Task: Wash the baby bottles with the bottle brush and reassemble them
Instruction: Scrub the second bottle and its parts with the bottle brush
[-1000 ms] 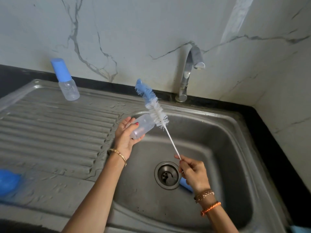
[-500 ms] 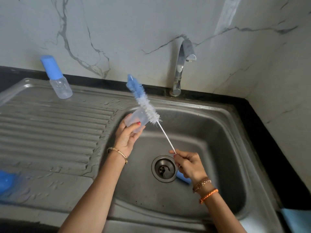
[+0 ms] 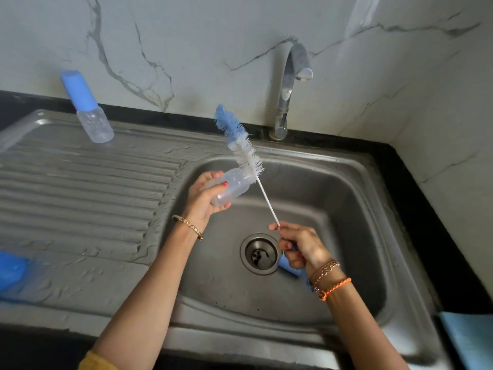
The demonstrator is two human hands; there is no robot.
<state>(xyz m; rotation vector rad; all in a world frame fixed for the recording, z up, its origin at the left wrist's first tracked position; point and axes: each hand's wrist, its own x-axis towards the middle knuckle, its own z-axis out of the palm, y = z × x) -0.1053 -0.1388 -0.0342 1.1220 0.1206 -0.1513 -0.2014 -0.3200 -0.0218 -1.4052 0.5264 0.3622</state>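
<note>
**Uncapped bottle and brush held above the sink basin**

An uncapped clear baby bottle point(image 3: 226, 189) is gripped in the left hand point(image 3: 204, 200), fingers and thumb curled round its body, above the left part of the steel sink point(image 3: 346, 198). Its mouth is turned up and to the right, just beside the white bristles of the bottle brush point(image 3: 244, 148). The brush is held outside the bottle, its blue bristle tip raised toward the marble wall point(image 3: 186, 36). The thin white stem is pinched by the fingertips of the right hand point(image 3: 301, 249), which is curled round the blue handle above the drain point(image 3: 260, 253). Bracelets are worn on both wrists.

A 2nd bottle point(image 3: 92, 113), fitted with a blue cap, is seen standing at the back of the ribbed draining board point(image 3: 80, 182), well apart from the hands. A blurred blue object point(image 3: 10, 268) is seen at the left edge. The tap point(image 3: 289, 86) is mounted behind the basin, and no water is seen running from it. A light blue cloth point(image 3: 469, 337) lies on the black desk at the lower right.
</note>
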